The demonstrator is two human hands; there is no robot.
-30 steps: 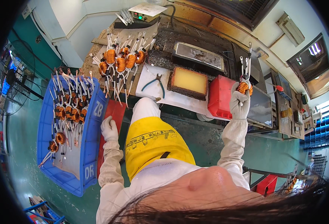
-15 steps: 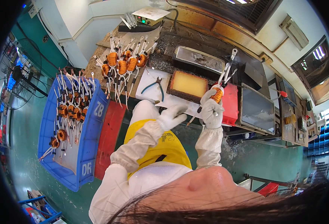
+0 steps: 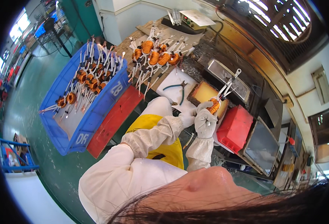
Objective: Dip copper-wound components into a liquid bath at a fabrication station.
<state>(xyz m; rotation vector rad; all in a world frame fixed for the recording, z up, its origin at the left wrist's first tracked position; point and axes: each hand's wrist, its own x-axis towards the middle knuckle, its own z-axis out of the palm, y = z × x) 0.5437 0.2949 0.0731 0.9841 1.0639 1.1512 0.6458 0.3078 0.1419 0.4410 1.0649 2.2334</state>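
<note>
My gloved right hand (image 3: pixel 205 122) is closed around a toroidal coil (image 3: pixel 213 106) wound with orange copper wire. White leads with ring terminals rise from the coil, and another lead end (image 3: pixel 189 140) hangs below the hand. The coil is held up in front of a square pot (image 3: pixel 200 90) with a yellowish surface. Beside the right hand, at its left, is my gloved left hand (image 3: pixel 188 117); its fingertips are too hidden to show whether they grip anything. Blue-handled cutters (image 3: pixel 181 88) lie on a white board (image 3: pixel 169 83) beyond the left hand.
Similar coils (image 3: pixel 154 57) are heaped on the bench at the back. A blue crate (image 3: pixel 108 106) holding several more stands at left by a red board (image 3: pixel 114 125). To the right are a red box (image 3: pixel 234 128), a metal-topped block (image 3: pixel 229 80) and a grey-topped tray (image 3: pixel 262 146).
My view has turned, so the scene appears rotated and shifted. My left hand has come close to my right hand. The coil, still in my right hand, now overlaps the pot.
</note>
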